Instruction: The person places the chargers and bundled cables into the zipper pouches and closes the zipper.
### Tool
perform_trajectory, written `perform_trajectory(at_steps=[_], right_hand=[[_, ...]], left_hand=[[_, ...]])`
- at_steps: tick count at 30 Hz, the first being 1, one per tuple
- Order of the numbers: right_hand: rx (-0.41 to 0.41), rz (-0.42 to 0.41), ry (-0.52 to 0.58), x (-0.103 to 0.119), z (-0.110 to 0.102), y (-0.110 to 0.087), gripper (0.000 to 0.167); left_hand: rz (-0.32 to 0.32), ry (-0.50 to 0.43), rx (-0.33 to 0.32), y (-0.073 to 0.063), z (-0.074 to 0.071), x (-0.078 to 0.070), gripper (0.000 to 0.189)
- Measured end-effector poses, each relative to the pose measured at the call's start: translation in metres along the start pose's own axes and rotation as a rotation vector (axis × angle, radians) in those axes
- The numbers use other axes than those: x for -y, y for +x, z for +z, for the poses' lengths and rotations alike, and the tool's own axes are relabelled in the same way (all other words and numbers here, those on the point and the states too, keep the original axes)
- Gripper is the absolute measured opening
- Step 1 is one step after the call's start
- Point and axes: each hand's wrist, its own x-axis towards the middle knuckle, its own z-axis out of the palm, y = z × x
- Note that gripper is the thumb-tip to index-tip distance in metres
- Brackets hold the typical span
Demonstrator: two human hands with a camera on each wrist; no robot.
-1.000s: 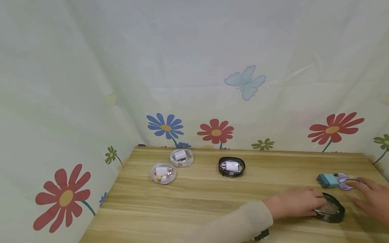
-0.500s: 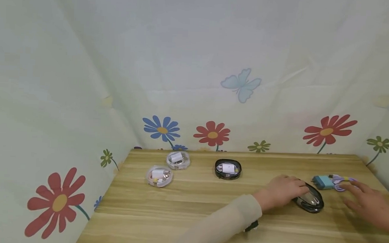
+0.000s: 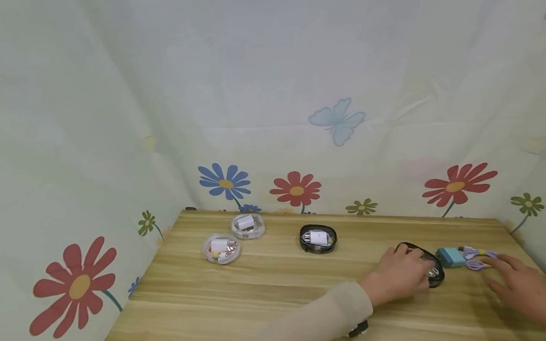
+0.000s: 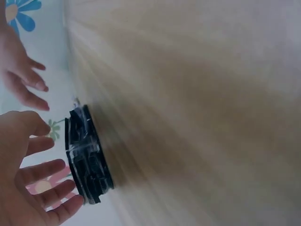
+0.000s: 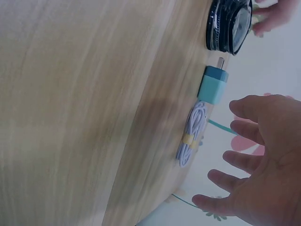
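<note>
An oval black case with a clear lid lies on the table at the right. My left hand is over its left side in the head view. In the left wrist view, that hand's fingers are spread beside the black case, a fingertip at its lower end; contact is hard to judge. My right hand hovers by a coiled purple cable with a yellow tie, fingers apart and holding nothing. A teal plug charger lies between the cable and the case.
Farther back stands another black case with a white charger inside. Two clear round cases with white chargers sit at the back left. A small black item shows beside the left sleeve. A flowered sheet hangs behind the wooden table.
The black case has moved left and back, beside the teal charger, with my left hand at it. My right hand stays near the cable. The head view has shifted slightly.
</note>
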Motion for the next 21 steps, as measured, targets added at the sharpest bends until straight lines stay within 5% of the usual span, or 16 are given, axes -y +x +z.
perform_trajectory(at_steps=[13,21], right_hand=[[0.041,0.028,0.041,-0.001,0.003,0.004,0.04],[0.045,0.04,0.06,-0.005,0.008,0.008,0.042]], left_hand=[[0.057,0.043,0.029,-0.012,0.003,0.006,0.037],[-0.034,0.016,-0.013,-0.013,0.007,0.008,0.055]])
